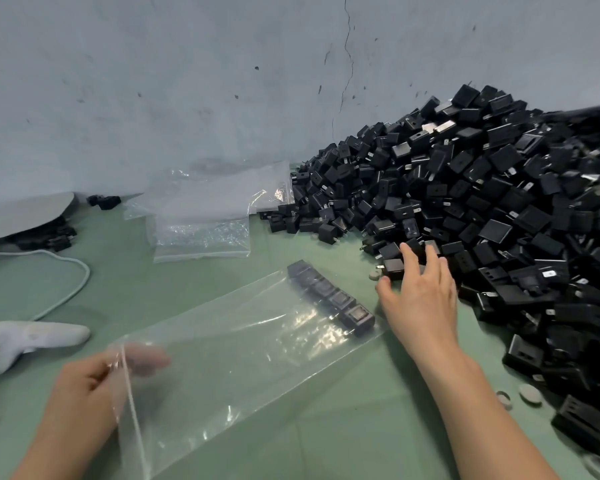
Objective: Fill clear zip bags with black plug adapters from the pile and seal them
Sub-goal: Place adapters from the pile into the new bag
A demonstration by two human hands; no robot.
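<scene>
A clear zip bag lies open on the green table, with a row of several black plug adapters lined up along its closed far end. My left hand pinches the bag's mouth at the near left, fingers inside the opening. My right hand reaches with spread fingers onto the near edge of the big pile of black plug adapters; its fingertips touch adapters there and it holds nothing that I can see.
A stack of spare clear zip bags lies at the back by the wall. A white game controller and a white cable lie at the left. Small round grey caps sit near the pile.
</scene>
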